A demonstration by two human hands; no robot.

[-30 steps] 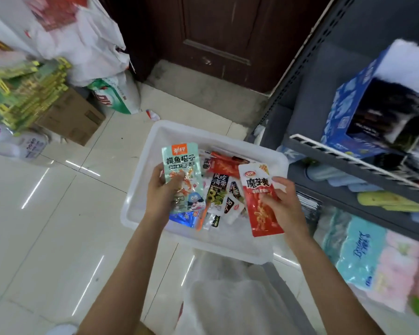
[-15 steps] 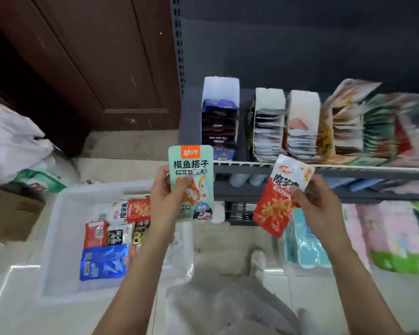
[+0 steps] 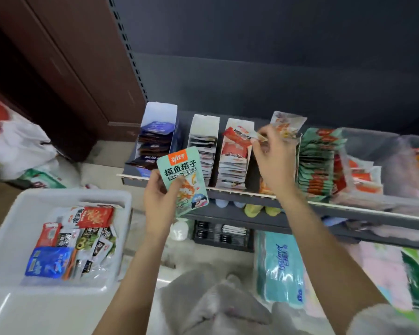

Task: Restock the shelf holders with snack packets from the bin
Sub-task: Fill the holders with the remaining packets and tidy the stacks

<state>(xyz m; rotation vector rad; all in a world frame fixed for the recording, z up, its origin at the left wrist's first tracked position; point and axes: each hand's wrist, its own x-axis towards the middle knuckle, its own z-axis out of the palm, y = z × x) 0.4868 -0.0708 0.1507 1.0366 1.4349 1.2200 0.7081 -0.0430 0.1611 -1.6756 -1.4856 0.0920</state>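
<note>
Since half a second ago the right hand (image 3: 273, 163) has lifted from below the shelf rail to the white holders, and the red packet (image 3: 239, 137) it pinches now sits at the top of the third holder (image 3: 235, 155), touching the red and white packets stacked there. Over the same span the left hand (image 3: 161, 199) has kept its place in front of the rail.

At far left a white plastic bag (image 3: 17, 143) slumps on the floor beside a brown door (image 3: 70, 56). Below it the white bin (image 3: 58, 238) holds a loose pile of packets: red ones, a blue one (image 3: 49, 262), several black-and-white ones. The left hand grips a green packet (image 3: 183, 180) upright, thumb across its face, and this packet covers part of the rail and the front of the first holder (image 3: 158, 139), which carries dark blue packets. The second holder (image 3: 203, 146) stands just beside it, filled with pale packets. The right forearm crosses the rail and hides the packets beneath the hand. Farther right, green packets (image 3: 319, 160) stand in a dense row, with blurred orange ones beyond. Under the shelf (image 3: 348, 211) lie a teal tissue pack (image 3: 281, 269) and pastel packs too blurred to read.
</note>
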